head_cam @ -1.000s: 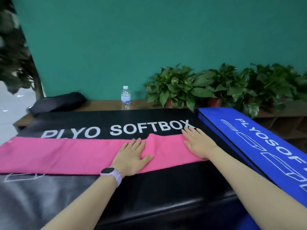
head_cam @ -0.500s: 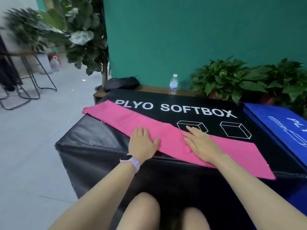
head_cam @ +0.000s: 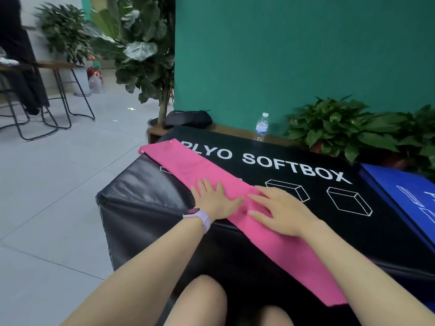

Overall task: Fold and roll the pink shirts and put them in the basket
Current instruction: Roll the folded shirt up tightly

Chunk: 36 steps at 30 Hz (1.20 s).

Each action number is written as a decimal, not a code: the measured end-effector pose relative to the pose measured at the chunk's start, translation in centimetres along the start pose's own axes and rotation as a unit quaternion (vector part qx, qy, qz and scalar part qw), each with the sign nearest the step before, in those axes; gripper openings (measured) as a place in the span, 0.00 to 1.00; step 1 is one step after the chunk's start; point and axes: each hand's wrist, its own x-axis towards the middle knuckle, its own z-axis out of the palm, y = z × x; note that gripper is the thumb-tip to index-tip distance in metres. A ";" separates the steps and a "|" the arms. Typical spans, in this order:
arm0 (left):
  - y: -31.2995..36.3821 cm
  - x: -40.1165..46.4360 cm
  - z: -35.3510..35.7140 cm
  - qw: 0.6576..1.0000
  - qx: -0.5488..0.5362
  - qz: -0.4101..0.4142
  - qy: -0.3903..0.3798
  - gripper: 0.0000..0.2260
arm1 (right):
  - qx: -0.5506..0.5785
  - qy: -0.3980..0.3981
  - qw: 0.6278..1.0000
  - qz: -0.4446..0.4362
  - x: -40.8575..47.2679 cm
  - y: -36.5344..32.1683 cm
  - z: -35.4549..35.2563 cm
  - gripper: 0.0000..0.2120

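A pink shirt (head_cam: 188, 165), folded into a long narrow strip, lies diagonally across the black soft box (head_cam: 270, 161) from its far left corner down to its near right edge. My left hand (head_cam: 215, 201), with a watch on the wrist, presses flat on the strip's middle with fingers spread. My right hand (head_cam: 280, 211) lies flat on the strip just to the right, fingers straight and pointing left. No basket is in view.
A blue soft box (head_cam: 404, 191) adjoins on the right. Behind, a wooden ledge holds a water bottle (head_cam: 261, 125), a black bag (head_cam: 187, 118) and potted plants (head_cam: 341, 130). Grey floor, a tall plant (head_cam: 141, 50) and metal stools (head_cam: 58, 95) lie to the left. My knees show below.
My view has swung left and downward. Both hands have slid leftward along the pink strip and now lie closer together near its middle.
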 end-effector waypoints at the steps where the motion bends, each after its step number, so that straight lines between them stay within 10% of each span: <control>1: -0.3 0.9 0.0 1.000 0.016 0.015 -0.005 0.45 | 0.030 0.000 0.999 -0.018 1.0 -0.3 0.1 0.33; 15: -3.4 17.2 -2.6 0.964 0.116 0.237 -0.008 0.33 | 0.146 -0.033 0.985 0.080 14.7 -0.8 5.6 0.33; 36: -4.2 32.3 -5.2 0.972 -0.007 0.232 0.028 0.25 | 0.115 -0.043 0.977 0.172 33.1 6.5 7.9 0.36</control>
